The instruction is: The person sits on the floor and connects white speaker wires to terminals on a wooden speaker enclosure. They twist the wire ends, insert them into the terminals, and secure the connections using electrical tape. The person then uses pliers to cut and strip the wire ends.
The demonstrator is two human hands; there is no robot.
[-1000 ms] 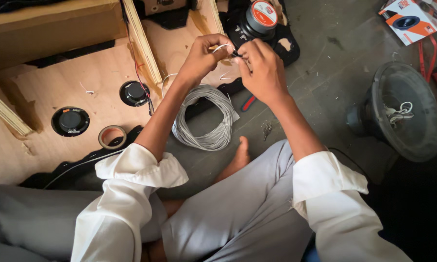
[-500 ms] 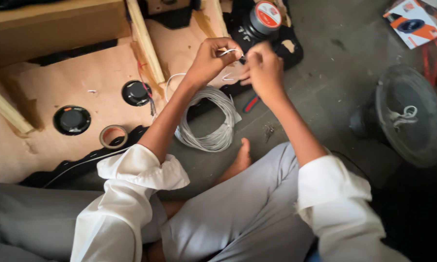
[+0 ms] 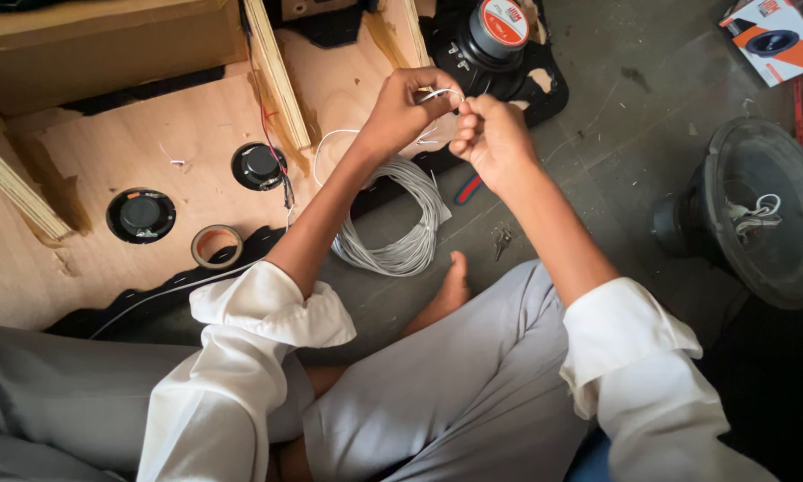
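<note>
Both hands, left and right, pinch a thin white wire between fingertips above the grey wire coil; a speaker sits just beyond, plywood panel leftward.

Plywood panel lies flat at left, with 2 small round black speakers set into it: 1 near the left edge, 1 further right. A roll of tape sits on the panel just below them. A pale wooden batten runs diagonally across the board. Large speaker driver with a red cap rests at top centre. Another big black speaker sits on the grey floor at right. Orange and white carton lies in the top right corner.
</note>
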